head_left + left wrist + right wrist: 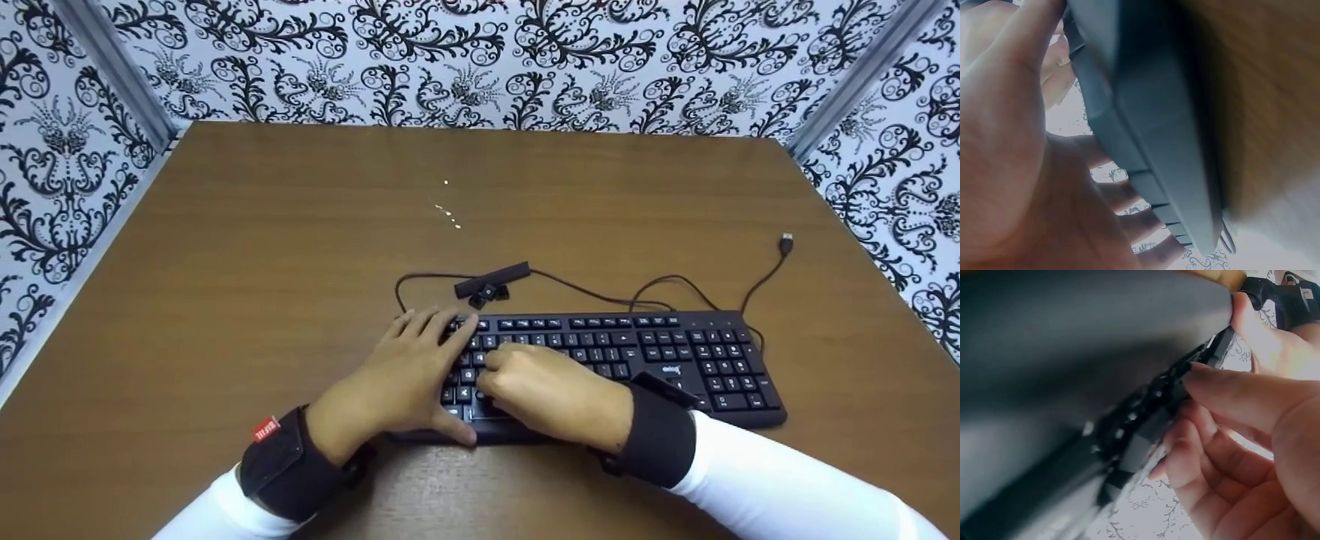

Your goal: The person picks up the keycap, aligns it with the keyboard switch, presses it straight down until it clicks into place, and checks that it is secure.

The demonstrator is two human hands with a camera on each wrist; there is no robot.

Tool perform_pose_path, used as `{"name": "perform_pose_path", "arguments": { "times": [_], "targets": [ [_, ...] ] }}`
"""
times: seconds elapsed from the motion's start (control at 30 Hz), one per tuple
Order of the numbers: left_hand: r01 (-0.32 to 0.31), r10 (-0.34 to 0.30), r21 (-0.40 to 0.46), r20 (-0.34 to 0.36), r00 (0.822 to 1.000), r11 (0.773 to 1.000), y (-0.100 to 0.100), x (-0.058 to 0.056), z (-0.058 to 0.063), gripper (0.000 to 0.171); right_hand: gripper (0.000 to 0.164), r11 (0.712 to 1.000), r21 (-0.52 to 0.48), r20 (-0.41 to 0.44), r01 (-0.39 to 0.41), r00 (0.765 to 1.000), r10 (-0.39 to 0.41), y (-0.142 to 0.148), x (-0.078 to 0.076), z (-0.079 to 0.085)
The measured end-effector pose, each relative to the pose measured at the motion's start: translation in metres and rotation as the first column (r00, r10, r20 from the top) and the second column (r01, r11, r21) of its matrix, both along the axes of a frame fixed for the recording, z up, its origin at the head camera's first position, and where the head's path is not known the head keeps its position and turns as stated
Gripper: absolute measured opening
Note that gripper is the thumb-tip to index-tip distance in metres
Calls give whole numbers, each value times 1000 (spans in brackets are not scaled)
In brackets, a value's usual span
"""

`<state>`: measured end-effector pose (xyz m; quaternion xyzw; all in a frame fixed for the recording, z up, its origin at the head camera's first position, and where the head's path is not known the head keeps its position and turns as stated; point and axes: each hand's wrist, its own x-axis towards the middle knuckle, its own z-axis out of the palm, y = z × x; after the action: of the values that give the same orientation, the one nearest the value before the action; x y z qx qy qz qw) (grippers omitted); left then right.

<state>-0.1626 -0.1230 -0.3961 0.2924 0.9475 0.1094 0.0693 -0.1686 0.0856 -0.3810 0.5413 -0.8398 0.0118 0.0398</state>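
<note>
A black keyboard (600,360) lies at the table's front. My left hand (397,375) spreads across its left end, fingers stretched over the keys toward the back edge and thumb along the front edge. In the left wrist view the keyboard's side (1157,124) stands close to the palm. My right hand (551,386) is curled low over the left-middle keys. The right wrist view has the thumb and fingertips (1199,377) pinching at a black keycap (1176,391), mostly hidden by them. Small pale spots show in a dark gap (1129,416) among the keys.
Behind the keyboard lies a long black bar (491,280), like a space bar, with several loose keycaps (487,294) by it. The keyboard cable (581,289) winds behind, ending in a USB plug (785,244) at right. Small pale bits (448,214) lie farther back.
</note>
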Motion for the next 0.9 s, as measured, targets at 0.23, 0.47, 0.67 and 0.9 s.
{"name": "perform_pose_path", "arguments": {
  "times": [0.23,0.47,0.67,0.9],
  "targets": [
    [38,-37,4,-22,999,999,-1,-2,3,136,12,999,17,123,34,992,-36,7,-11,16],
    [23,-23,2,10,1000,1000,-8,-5,2,141,17,992,-43,98,119,989,-115,14,-42,29],
    [9,-9,6,26,1000,1000,-7,-6,-1,142,8,980,-67,41,185,982,-183,11,-74,32],
    [14,-14,0,-1,1000,1000,-5,-6,1,141,7,974,30,-6,224,975,-224,-5,-97,28]
  ]
}}
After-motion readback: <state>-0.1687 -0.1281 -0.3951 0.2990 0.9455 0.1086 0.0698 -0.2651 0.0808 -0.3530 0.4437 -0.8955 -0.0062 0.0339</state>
